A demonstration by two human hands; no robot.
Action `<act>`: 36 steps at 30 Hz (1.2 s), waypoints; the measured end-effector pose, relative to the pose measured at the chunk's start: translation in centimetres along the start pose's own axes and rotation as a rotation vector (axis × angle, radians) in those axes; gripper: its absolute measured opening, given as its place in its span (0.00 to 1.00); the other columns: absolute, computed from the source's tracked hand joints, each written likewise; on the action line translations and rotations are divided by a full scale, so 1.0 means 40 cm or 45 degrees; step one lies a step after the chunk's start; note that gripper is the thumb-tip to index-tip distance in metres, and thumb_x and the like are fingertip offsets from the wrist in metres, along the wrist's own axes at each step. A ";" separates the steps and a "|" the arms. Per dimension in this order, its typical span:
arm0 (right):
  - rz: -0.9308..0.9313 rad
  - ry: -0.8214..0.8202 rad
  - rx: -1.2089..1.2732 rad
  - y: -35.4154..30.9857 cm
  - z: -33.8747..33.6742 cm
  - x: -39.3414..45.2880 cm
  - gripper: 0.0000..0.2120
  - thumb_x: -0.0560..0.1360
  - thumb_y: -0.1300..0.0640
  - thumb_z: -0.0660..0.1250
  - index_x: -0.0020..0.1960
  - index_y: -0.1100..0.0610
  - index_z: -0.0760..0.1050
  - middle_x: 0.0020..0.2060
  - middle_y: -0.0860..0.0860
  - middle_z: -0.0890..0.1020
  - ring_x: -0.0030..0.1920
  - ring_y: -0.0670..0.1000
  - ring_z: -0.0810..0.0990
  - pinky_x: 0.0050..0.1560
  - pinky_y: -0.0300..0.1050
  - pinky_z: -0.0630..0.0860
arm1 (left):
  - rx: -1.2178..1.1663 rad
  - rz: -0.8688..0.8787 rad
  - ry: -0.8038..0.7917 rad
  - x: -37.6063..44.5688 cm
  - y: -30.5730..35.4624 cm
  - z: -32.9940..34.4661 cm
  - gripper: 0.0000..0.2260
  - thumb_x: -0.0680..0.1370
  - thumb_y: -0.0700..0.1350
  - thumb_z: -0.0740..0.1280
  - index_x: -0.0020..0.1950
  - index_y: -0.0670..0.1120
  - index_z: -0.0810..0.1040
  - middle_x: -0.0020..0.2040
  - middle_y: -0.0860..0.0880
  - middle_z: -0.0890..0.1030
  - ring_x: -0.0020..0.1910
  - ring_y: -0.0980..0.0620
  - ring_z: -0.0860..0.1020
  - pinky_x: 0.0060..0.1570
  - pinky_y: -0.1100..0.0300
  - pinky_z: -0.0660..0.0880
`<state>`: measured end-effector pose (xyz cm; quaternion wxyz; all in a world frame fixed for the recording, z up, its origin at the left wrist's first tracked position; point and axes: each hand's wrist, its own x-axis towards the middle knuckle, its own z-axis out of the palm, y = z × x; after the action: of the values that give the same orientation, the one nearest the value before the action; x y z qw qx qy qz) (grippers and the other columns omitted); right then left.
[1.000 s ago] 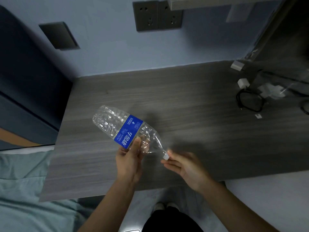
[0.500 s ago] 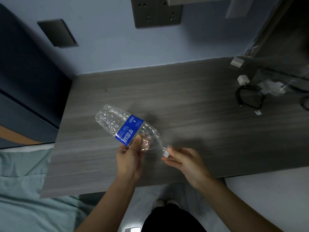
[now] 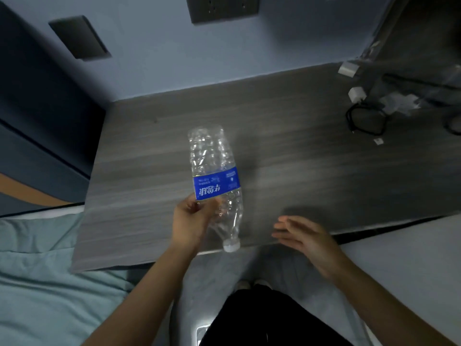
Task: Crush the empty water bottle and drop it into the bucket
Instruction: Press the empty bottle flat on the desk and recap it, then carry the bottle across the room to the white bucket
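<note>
Item one, nearest me: my right hand [image 3: 303, 237], over the tabletop's [image 3: 287, 156] near edge, fingers spread and holding nothing; it has let go of the white cap [image 3: 231, 245] it pinched a moment ago.

Item two: my left hand [image 3: 190, 221], clenched around the clear water bottle [image 3: 216, 181] just below its blue label [image 3: 216, 187]. The bottle has swung upright-ish, cap toward me, base toward the wall, above the near edge.

Item three, far right corner: coiled black cable [image 3: 365, 119], white plugs.

Bucket: not in view. Crushing, I judge, is not finished.
</note>
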<state>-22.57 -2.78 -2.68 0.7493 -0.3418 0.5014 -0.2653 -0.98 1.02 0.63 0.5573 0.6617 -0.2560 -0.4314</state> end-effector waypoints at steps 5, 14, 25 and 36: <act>0.142 0.153 -0.084 0.100 -0.123 -0.060 0.10 0.78 0.65 0.55 0.48 0.61 0.75 0.40 0.57 0.81 0.31 0.45 0.84 0.35 0.35 0.80 | 0.458 0.087 -0.242 -0.068 -0.039 0.002 0.11 0.72 0.32 0.65 0.38 0.48 0.79 0.31 0.49 0.81 0.29 0.58 0.76 0.31 0.67 0.75; 0.245 0.605 -0.241 0.337 -0.204 -0.224 0.10 0.78 0.62 0.57 0.52 0.64 0.75 0.51 0.63 0.79 0.47 0.58 0.78 0.53 0.52 0.73 | 1.126 0.175 -0.547 -0.112 -0.184 -0.056 0.07 0.72 0.41 0.68 0.44 0.37 0.78 0.37 0.38 0.81 0.35 0.47 0.76 0.39 0.57 0.70; 0.572 1.050 -0.074 0.717 -0.081 -0.565 0.10 0.78 0.61 0.57 0.49 0.61 0.77 0.44 0.57 0.81 0.46 0.55 0.79 0.55 0.52 0.74 | 1.563 0.057 -0.960 -0.142 -0.350 -0.240 0.11 0.76 0.46 0.61 0.35 0.46 0.70 0.34 0.45 0.76 0.33 0.48 0.74 0.35 0.58 0.69; 0.626 1.265 0.300 0.939 -0.010 -0.780 0.10 0.78 0.60 0.57 0.52 0.61 0.76 0.46 0.58 0.80 0.44 0.56 0.79 0.50 0.49 0.73 | 1.903 0.254 -1.244 -0.232 -0.429 -0.167 0.08 0.77 0.45 0.60 0.46 0.41 0.75 0.41 0.46 0.78 0.39 0.48 0.77 0.37 0.58 0.70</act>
<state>-32.02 43.71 -14.21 0.4961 0.0367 0.8256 -0.2661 -2.33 16.33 -13.12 -0.1551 0.5690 -0.7347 -0.3352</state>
